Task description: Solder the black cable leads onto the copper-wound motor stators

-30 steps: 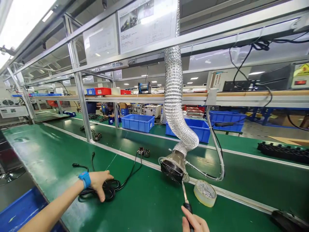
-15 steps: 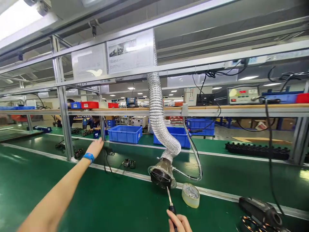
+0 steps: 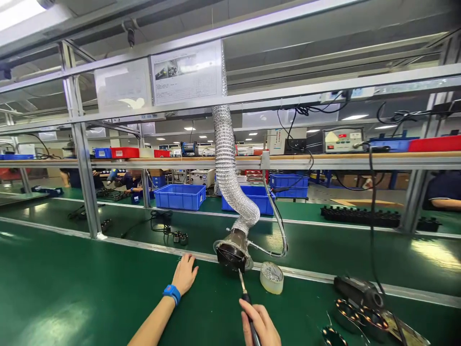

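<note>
My left hand [image 3: 185, 275], with a blue wristband [image 3: 172, 294] on its wrist, rests palm down on the green bench [image 3: 101, 283] near the metal strip, fingers apart and nothing in it. My right hand [image 3: 260, 321] grips the dark handle of a soldering iron [image 3: 246, 297], whose tip points up at the black fan-like mouth of the fume extractor [image 3: 232, 254]. Right of that mouth stands a roll of clear tape [image 3: 272, 278]. Small dark round parts [image 3: 180, 237] lie beyond the strip, above my left hand.
A flexible silver duct [image 3: 226, 163] hangs down to the extractor. Copper-wound rings [image 3: 360, 312] and a black housing [image 3: 360, 291] lie at the right. Blue bins [image 3: 180, 197] stand behind. A dark cable hangs at the right; other people are in the background.
My left hand has come back from the metal post at the rear left and moved right and down onto the bench. The right hand still holds the iron. The view has shifted slightly right.
</note>
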`<state>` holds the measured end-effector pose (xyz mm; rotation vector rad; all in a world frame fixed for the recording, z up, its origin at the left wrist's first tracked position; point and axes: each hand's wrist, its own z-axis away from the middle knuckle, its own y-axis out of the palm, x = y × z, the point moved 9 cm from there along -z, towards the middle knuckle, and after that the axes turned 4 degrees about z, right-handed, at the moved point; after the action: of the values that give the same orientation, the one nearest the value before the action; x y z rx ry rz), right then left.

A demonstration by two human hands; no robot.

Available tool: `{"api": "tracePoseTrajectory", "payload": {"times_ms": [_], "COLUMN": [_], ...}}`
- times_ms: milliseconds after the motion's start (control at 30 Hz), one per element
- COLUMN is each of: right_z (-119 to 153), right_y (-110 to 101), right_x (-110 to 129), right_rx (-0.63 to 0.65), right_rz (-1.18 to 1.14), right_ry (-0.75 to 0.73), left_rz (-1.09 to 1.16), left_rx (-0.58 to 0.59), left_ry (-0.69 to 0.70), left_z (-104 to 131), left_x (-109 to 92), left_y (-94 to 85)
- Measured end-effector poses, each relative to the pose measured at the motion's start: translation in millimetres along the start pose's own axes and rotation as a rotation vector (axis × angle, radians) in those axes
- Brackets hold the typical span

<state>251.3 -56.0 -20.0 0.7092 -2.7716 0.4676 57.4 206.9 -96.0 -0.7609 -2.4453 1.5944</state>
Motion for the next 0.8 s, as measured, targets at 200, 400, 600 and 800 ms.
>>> {"api": "tracePoseTrajectory", "payload": {"times_ms": [200,400,600,800], "right_z": [-16.1,-49.3,-93.8,-122.9], "right_y": [-18.7,-68.3,-152.4,-257.2], "right_x": [17.9,19.2,-15.4,-87.1], "right_rx": [0.037,-0.053,-0.002,-0.086], "right_rz": [-0.053,0.007,0.170,0.533], "right_ry": [-0.071,0.019,0.144,0.285], "left_rz": [0.040,0.051,0.034,-0.027], "left_rx": [-0.042,-0.020,-0.031,-0.009], "left_ry": [-0.023,-0.038,-0.040,-0.044], "left_z": [-5.0,-4.7,-5.0,-3.5], "left_x": [17.5,27.4,29.9,28.3], "left_y": [2.4,12.5,12.2,9.5]}}
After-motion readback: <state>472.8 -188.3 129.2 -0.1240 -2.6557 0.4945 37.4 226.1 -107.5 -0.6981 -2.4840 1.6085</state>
